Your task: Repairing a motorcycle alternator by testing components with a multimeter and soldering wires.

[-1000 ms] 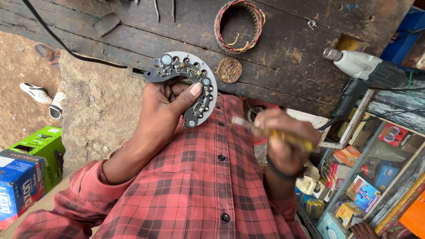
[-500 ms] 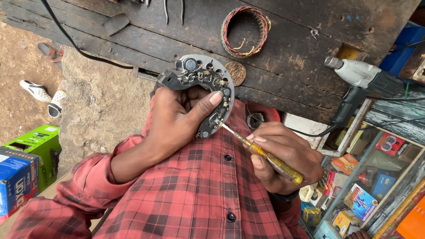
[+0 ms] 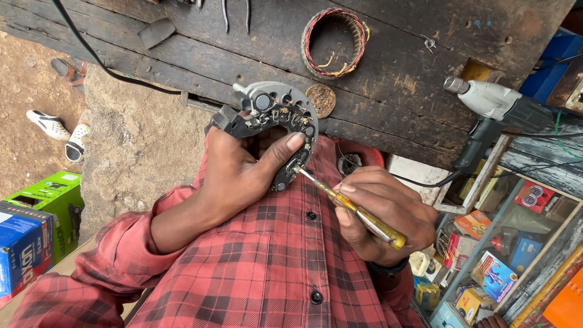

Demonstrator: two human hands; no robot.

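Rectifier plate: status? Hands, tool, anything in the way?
Left hand grips grey horseshoe rectifier plate, thumb across its rim. Right hand holds yellow-handled screwdriver, tip at plate's lower edge. Nothing between tool and plate.

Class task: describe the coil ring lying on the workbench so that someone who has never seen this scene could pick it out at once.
Start at the dark wooden workbench across the top. The coil ring lies on it, left of the white power drill. Unlike the small rusty disc below it, it is a large open hoop wound with red wire.
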